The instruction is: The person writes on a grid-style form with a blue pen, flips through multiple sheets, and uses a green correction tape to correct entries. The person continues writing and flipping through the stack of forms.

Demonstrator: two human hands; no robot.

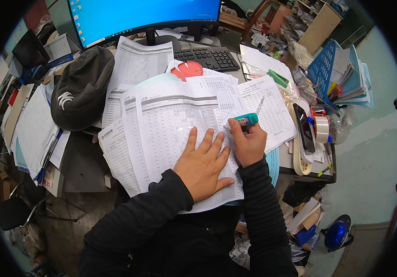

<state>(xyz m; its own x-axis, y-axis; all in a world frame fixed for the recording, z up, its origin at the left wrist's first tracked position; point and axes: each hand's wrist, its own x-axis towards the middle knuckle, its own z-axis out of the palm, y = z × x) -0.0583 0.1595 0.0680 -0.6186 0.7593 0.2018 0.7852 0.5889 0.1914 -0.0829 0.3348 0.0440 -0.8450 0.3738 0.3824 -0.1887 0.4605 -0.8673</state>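
Several printed table sheets (166, 124) lie in an overlapping stack in front of me. My left hand (203, 161) rests flat on the top sheet, fingers spread, holding nothing. Just to its right, my right hand (250, 144) is closed around a short, thick teal-green pen-like tool (247, 120) with a label on its side. Its left end is close to the sheets' right edge; whether it touches the paper I cannot tell. Beside that hand, a thin pen (260, 105) lies on a gridded sheet (274, 121).
A monitor (143, 18) and black keyboard (210, 59) stand behind the papers. A dark cap (85, 87) sits left, a red disc-like piece (187, 70) above the sheets. On the right are a green stapler (278, 78), phone (303, 127), tape roll (321, 129) and blue file rack (322, 67).
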